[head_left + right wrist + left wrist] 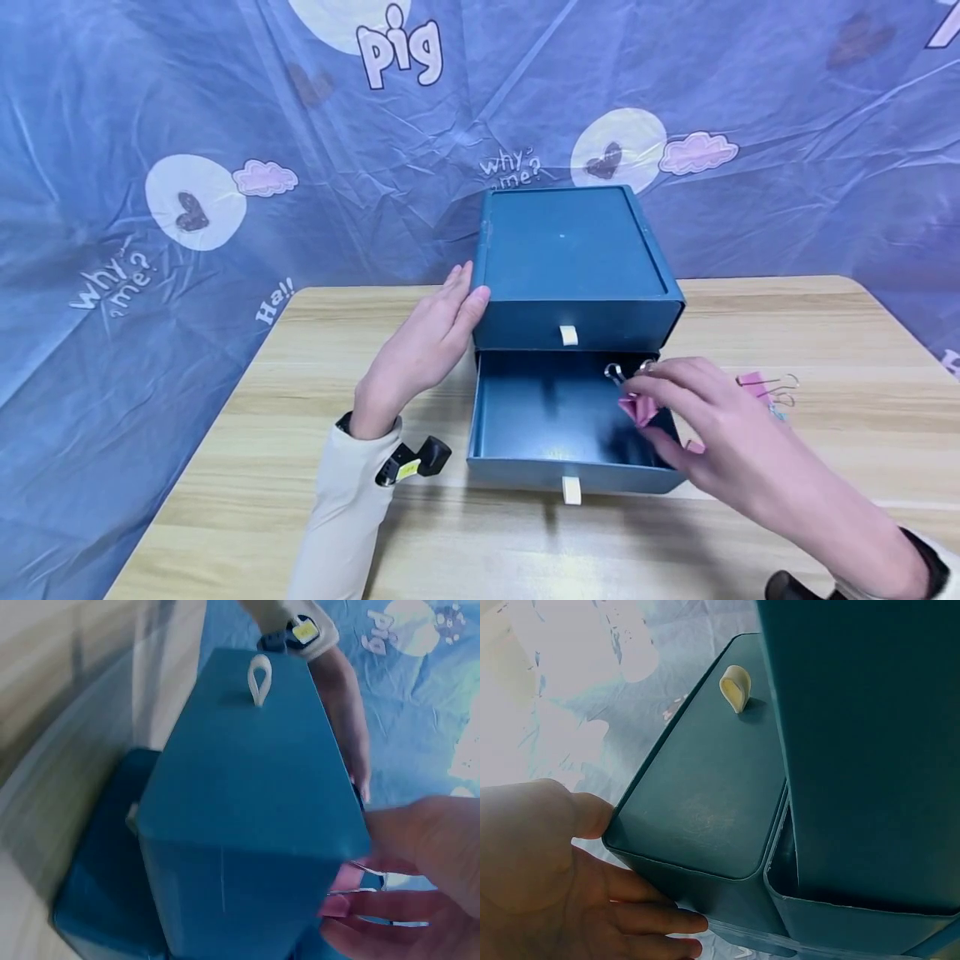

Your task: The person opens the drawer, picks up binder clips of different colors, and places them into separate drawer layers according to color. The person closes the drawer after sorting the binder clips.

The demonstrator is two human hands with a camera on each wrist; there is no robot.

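A dark blue two-drawer desktop box (570,250) stands on the table, its lower drawer (547,417) pulled out and its upper drawer closed. My left hand (423,342) rests against the box's left side, fingers extended; in the left wrist view the thumb (592,816) touches the box's edge. Over the right part of the lower drawer, my right hand (712,417) pinches a pink binder clip (637,410) with silver wire handles. The right wrist view shows pink and wire between the fingers (397,905), partly hidden by the drawer; whether more than one clip is held, I cannot tell.
Right of the box, another pink binder clip (753,385) lies on the wood-grain table (300,467), beside something light blue. A pink piece (695,447) shows partly beneath my right hand. White pull tabs (572,490) stick out from both drawers. A blue printed cloth (375,167) hangs behind.
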